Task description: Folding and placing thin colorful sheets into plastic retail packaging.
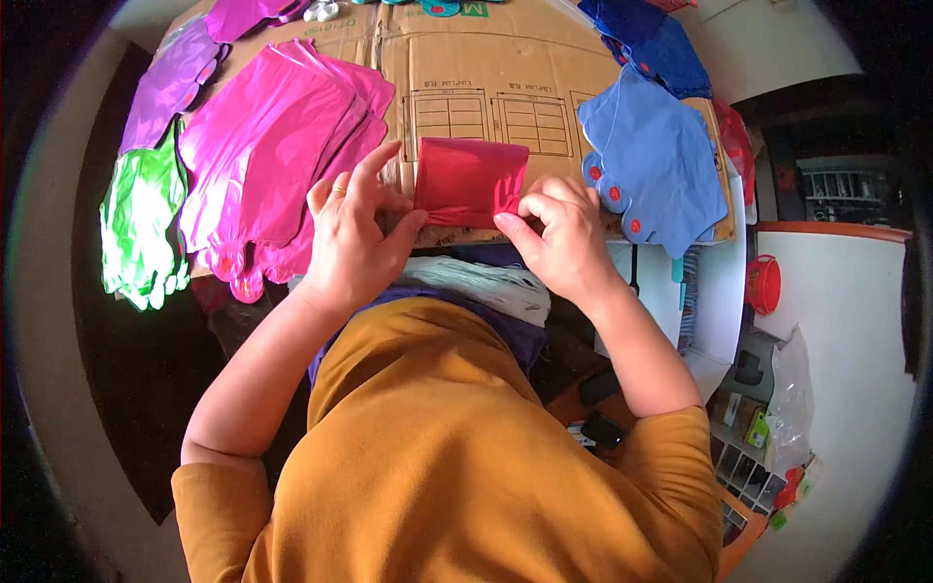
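A red, shiny, thin sheet (pixel 473 183), folded into a rectangle, lies in front of me on the cardboard between my two hands. My left hand (pixel 358 222) has its thumb at the sheet's lower left corner, with the index finger raised; a ring is on one finger. The lower right corner is pinched between the thumb and curled fingers of my right hand (pixel 562 228). To the left lies a stack of flat pink film pieces (pixel 277 136) with scalloped ends. Blue pieces (pixel 656 155) of similar shape, with round red marks, lie to the right.
A flat cardboard box (pixel 544 53) forms the work surface. Green pieces (pixel 144 219) and purple pieces (pixel 167 87) hang over its left side, dark blue ones (pixel 656 44) lie far right. White strands (pixel 481 284) lie across my lap. A red basket (pixel 763 284) is at the right.
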